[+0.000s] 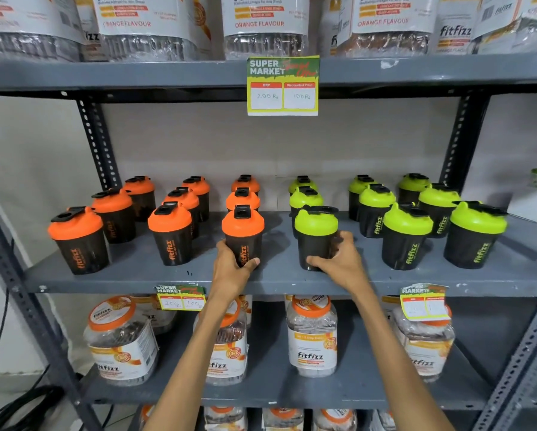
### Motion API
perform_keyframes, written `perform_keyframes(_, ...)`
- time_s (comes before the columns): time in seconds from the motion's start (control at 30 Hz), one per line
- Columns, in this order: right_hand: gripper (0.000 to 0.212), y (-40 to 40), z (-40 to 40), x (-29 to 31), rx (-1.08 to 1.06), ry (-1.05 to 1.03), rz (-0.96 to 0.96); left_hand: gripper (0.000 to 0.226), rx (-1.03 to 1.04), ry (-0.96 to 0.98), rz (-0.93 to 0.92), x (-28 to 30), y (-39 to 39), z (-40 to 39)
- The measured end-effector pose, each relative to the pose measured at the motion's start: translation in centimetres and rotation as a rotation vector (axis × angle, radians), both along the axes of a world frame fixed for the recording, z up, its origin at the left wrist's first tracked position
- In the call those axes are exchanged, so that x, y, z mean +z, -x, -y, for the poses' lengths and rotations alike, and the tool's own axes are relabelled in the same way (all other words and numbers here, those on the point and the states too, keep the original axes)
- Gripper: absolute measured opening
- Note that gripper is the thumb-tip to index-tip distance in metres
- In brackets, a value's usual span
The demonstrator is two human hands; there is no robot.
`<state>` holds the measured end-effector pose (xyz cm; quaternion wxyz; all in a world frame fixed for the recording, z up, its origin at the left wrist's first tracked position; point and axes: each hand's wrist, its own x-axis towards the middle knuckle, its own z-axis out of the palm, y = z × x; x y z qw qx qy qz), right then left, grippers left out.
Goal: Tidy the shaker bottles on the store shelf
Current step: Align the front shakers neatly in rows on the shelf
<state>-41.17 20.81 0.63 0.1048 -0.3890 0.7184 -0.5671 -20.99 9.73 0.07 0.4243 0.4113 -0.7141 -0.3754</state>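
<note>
Black shaker bottles stand in rows on the grey middle shelf (142,275): orange-lidded ones on the left half, green-lidded ones on the right half. My left hand (231,269) wraps around the base of the front orange-lidded shaker (243,225) in the middle row. My right hand (341,259) grips the lower part of the front green-lidded shaker (315,227) beside it. That green shaker's label faces away, while its neighbours show the fitfizz print. Both bottles rest upright on the shelf.
Other front shakers stand at the left (75,234), (170,231) and right (405,234), (475,233). Clear fitfizz jars (312,334) fill the shelf below and the one above. A price tag (282,85) hangs from the upper shelf edge. Steel uprights (97,141) frame the bay.
</note>
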Motion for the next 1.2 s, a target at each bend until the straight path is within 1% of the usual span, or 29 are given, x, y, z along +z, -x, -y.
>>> perform_keyframes(0.07, 0.084, -0.9, 0.1, -0.3, -0.107, 0.004, -0.111, 0.065, 0.012, 0.018, 0.001, -0.1, 0.1, -0.1)
perform_keyframes(0.1, 0.09, -1.1, 0.2, -0.4, -0.124, 0.002, -0.136, 0.065, 0.015, 0.025, 0.003, -0.2, 0.1, -0.2)
perform_keyframes(0.17, 0.095, -1.0, 0.3, -0.2, -0.083, 0.001, -0.113, 0.065, 0.01, 0.029, 0.006, -0.2, 0.1, -0.2)
perform_keyframes(0.27, 0.084, -0.6, 0.2, 0.1, 0.021, -0.018, -0.041, 0.065, 0.003, 0.033, 0.01, -0.2, 0.1, -0.3)
perform_keyframes(0.37, 0.074, -0.9, 0.2, 0.0, -0.016, -0.035, -0.071, 0.064, -0.008, 0.036, 0.015, -0.2, 0.0, -0.2)
perform_keyframes(0.47, 0.078, -1.5, 0.1, -0.2, -0.115, -0.007, -0.12, 0.064, -0.014, 0.029, 0.011, -0.3, 0.0, -0.1)
perform_keyframes(0.63, 0.087, -2.1, -0.1, -0.4, -0.163, 0.04, -0.133, 0.068, 0.002, 0.017, -0.011, -0.5, 0.0, 0.1)
perform_keyframes(0.7, 0.091, -2.0, -0.1, -0.2, -0.153, 0.035, -0.122, 0.076, 0.02, 0.008, -0.025, -0.5, 0.0, 0.0)
perform_keyframes(0.77, 0.093, -2.0, -0.1, -0.1, -0.144, 0.022, -0.122, 0.094, 0.054, 0.009, -0.061, -0.5, 0.4, -0.6)
perform_keyframes(0.83, 0.09, -2.1, 0.1, 0.0, -0.139, 0.012, -0.121, 0.115, 0.123, 0.016, -0.099, -0.3, 1.2, -1.6)
perform_keyframes(0.87, 0.088, -2.2, 0.2, -0.1, -0.139, 0.009, -0.118, 0.118, 0.158, 0.03, -0.111, -0.3, 1.7, -2.1)
perform_keyframes(0.9, 0.085, -2.3, 0.3, -0.1, -0.142, 0.006, -0.117, 0.115, 0.188, 0.054, -0.116, -0.4, 2.1, -2.6)
perform_keyframes(1.03, 0.076, -2.8, 0.5, -0.2, -0.151, 0.016, -0.13, 0.084, 0.27, 0.127, -0.104, -0.8, 2.8, -3.1)
perform_keyframes(1.1, 0.075, -2.9, 0.6, -0.3, -0.147, 0.023, -0.135, 0.079, 0.261, 0.138, -0.104, -0.9, 2.7, -2.9)
perform_keyframes(1.2, 0.077, -2.9, 0.6, -0.4, -0.148, 0.026, -0.132, 0.079, 0.243, 0.146, -0.107, -1.0, 2.5, -2.8)
